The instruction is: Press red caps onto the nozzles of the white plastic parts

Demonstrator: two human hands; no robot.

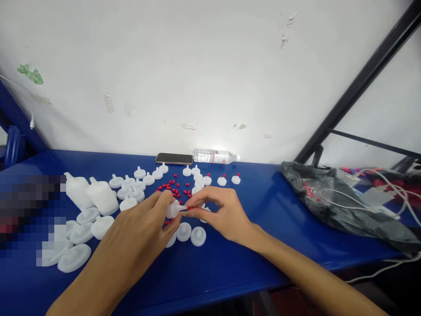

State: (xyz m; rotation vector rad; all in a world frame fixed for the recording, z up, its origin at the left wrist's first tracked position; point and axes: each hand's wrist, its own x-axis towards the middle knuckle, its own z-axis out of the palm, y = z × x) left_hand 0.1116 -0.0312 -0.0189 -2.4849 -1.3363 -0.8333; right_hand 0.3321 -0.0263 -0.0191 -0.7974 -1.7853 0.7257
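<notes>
Your hands: two, left hand [141,232] and right hand [223,215], both at one white cap [173,210].
Red plugs [174,186]: you have a loose scatter on the blue table [263,206], about two dozen, too small to count exactly; one more sits at your fingertips [190,208].
White caps without plugs [138,180]: roughly twenty that you can see, some partly hidden behind your hands.
White caps with a red plug fitted [222,180]: about three near the far edge.
White bottles [101,196]: two, lying side by side.
Phone [174,158]: one.
Water bottle [215,156]: one, lying down.
Black plastic bag [329,197]: one.
White cables [378,184]: several, count unclear.
</notes>
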